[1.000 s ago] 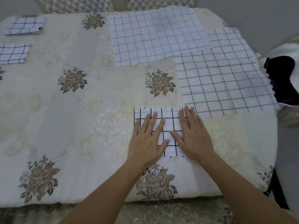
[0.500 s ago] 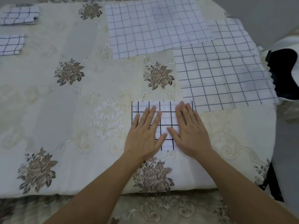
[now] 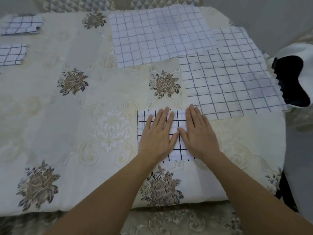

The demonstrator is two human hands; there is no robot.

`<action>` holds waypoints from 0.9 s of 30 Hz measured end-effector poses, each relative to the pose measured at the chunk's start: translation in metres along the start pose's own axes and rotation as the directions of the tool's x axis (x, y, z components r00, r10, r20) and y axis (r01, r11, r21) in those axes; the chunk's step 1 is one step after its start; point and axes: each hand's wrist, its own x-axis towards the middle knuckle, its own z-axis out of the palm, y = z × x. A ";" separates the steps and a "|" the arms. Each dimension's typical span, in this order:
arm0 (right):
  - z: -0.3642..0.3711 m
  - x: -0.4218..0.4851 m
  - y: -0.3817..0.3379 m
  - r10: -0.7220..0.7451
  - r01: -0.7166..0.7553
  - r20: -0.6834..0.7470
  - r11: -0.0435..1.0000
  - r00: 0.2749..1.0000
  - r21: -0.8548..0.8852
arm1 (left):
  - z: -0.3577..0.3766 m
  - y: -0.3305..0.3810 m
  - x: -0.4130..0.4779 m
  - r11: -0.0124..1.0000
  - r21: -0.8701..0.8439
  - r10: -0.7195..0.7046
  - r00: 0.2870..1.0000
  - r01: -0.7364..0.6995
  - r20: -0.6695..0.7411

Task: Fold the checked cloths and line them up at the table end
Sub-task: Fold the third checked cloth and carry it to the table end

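Note:
A small folded checked cloth (image 3: 179, 150) lies near the table's front edge. My left hand (image 3: 157, 134) and my right hand (image 3: 199, 133) both press flat on it, fingers straight, side by side. Two large checked cloths lie unfolded: one (image 3: 159, 36) at the far middle, the other (image 3: 227, 82) at the right, its near edge just beyond my right fingertips. Two folded checked cloths sit at the far left end, one (image 3: 21, 25) behind the other (image 3: 11, 54).
The table (image 3: 50, 116) wears a cream cloth with brown flower patterns. A black and white object (image 3: 293, 82) sits off the right edge. A quilted chair back (image 3: 84, 4) stands behind the table.
Both hands stay flat on the small folded cloth. The view has shifted a little; the cloths have not visibly moved.

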 end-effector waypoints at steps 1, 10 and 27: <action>0.002 -0.002 0.003 -0.010 0.010 0.000 1.000 1.000 -0.025 | 0.002 -0.005 -0.004 1.000 0.006 -0.009 1.000 0.009 0.001; -0.008 -0.025 0.007 0.063 -0.063 0.011 0.998 0.998 0.004 | -0.006 -0.020 -0.033 0.991 0.017 -0.134 0.990 0.135 -0.036; -0.005 -0.055 0.024 0.048 -0.041 0.152 0.998 0.987 -0.054 | -0.003 -0.038 -0.067 0.991 0.003 -0.137 0.988 0.137 0.067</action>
